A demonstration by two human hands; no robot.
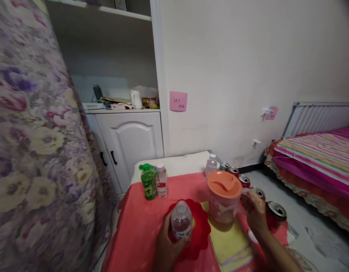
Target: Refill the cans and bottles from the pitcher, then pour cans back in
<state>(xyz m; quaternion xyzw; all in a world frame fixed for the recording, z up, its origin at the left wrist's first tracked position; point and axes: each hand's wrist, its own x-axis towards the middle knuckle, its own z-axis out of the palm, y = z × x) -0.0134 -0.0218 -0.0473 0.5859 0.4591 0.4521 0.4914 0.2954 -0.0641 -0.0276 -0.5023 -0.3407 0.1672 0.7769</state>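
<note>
Bottle [181,222] is gripped upright over the red tray [201,230] by the left hand [170,243], apparently so that its uncapped mouth is left unobstructed. Right of the tray, the lidded pitcher [223,202] is held at its handle by the right hand [255,211], presumably for control of its weight.

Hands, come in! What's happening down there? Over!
Left hand gripping uncapped bottle. Right hand holding pitcher at its handle side, orange lid on. Drink cans close beside right hand. Over.
</note>
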